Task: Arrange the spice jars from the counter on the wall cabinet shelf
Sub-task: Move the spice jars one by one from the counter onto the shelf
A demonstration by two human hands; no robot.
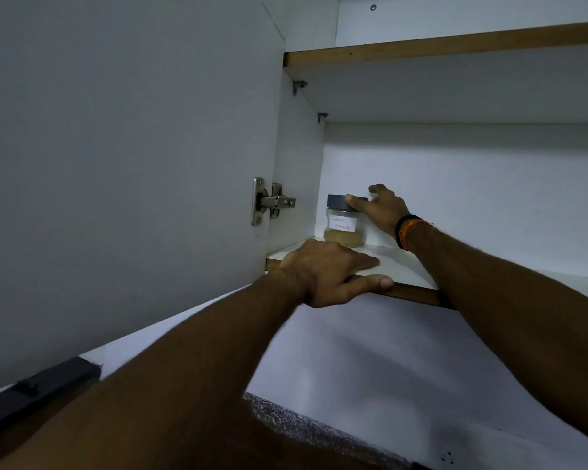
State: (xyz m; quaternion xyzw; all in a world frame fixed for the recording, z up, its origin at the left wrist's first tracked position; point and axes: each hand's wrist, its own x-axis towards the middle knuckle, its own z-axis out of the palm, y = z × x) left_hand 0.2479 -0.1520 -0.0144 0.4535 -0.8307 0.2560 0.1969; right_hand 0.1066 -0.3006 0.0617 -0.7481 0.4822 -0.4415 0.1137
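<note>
A clear spice jar (343, 228) with a dark lid, a white handwritten label and tan powder stands upright at the back left corner of the lower cabinet shelf (401, 266). My right hand (381, 208) reaches in from the right and holds the jar by its lid, thumb on the lid's front and fingers behind it. My left hand (326, 271) rests on the shelf's front edge, fingers flat on top and thumb along the wooden edge band.
The open cabinet door (126, 164) hangs at the left on a metal hinge (270, 201). An upper shelf (445, 45) runs above. A speckled counter (306, 432) shows at the bottom, below the white wall.
</note>
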